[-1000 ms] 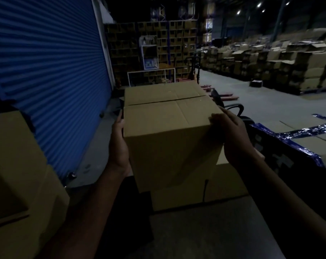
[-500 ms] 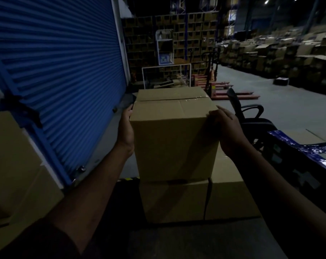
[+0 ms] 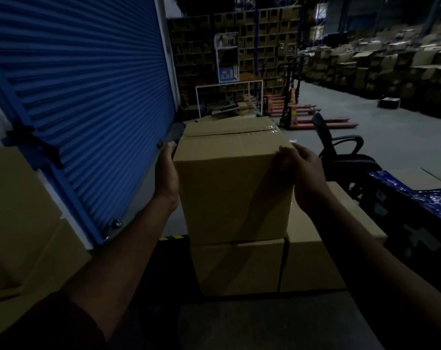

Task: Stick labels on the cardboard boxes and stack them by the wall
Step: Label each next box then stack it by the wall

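I hold a cardboard box [image 3: 235,183] between both hands, right in front of me, its bottom resting on or just touching a lower box [image 3: 239,267]. My left hand [image 3: 166,176] lies flat against the box's left side, fingers straight. My right hand [image 3: 301,176] presses the right side, fingers curled over the top near corner.

A second low box [image 3: 315,261] sits just right of the lower one. More boxes [image 3: 24,223] stand at the near left. Behind them on the left runs a blue shutter [image 3: 83,97], which I take to be the wall line.

I judge this to be the stacking step: the box looks set on the stack. Next I would square its edges with the box below, then let go.

Hard to tell: the light is dim, and I can see no label on the faces showing; the far and side faces are hidden. A thin dark seam between the two boxes leaves unclear whether the full weight is down. A dark chair [image 3: 345,157] stands to the right, and a table [image 3: 416,198] with blue tape is cut off at the right edge. Far racks of boxes blur into darkness.
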Available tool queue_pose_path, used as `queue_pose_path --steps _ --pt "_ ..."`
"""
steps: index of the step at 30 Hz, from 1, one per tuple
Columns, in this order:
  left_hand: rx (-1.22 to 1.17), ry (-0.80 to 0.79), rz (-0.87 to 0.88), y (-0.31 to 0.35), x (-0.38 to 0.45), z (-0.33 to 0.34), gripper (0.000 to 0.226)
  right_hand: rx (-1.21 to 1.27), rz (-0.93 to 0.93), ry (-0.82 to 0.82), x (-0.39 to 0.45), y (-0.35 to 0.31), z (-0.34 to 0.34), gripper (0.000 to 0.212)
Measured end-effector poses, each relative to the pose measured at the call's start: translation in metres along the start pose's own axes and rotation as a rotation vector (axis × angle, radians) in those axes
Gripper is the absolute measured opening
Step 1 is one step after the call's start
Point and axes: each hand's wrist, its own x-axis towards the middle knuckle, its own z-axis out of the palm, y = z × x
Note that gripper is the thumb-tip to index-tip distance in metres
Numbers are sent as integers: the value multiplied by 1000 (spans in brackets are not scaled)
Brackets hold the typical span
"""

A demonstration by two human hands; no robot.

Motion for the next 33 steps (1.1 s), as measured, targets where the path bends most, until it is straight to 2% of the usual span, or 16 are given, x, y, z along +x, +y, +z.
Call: queue_pose_path --steps 4,6,8,10,13,17,21,24,29,33 --pt "168 51 127 -5 -19 -10 53 -48 -78 48 -23 15 -1 52" --pt "197 57 147 -8 -39 -18 51 -100 -122 160 -45 24 2 52" --pt "197 35 166 -13 -61 -29 49 -148 -196 252 -69 30 8 48" --pt "206 21 166 -19 -83 -45 52 -177 -267 241 -94 37 18 43" --pt "241 50 118 -23 -118 -71 61 -200 -240 168 -128 46 36 46" --pt "314 68 98 -23 -163 -109 61 -175 -149 -9 -166 55 71 47" --pt "309 210 102 -22 -191 -155 56 -126 -81 -197 -200 64 122 41" --pt "332 300 115 -18 -209 -195 65 -89 -47 -317 -231 70 163 37" --pt "358 387 66 -5 -241 -267 53 -107 34 -494 -286 80 228 35" --pt "478 436 24 4 -260 -337 46 -135 70 -564 -326 87 281 37"
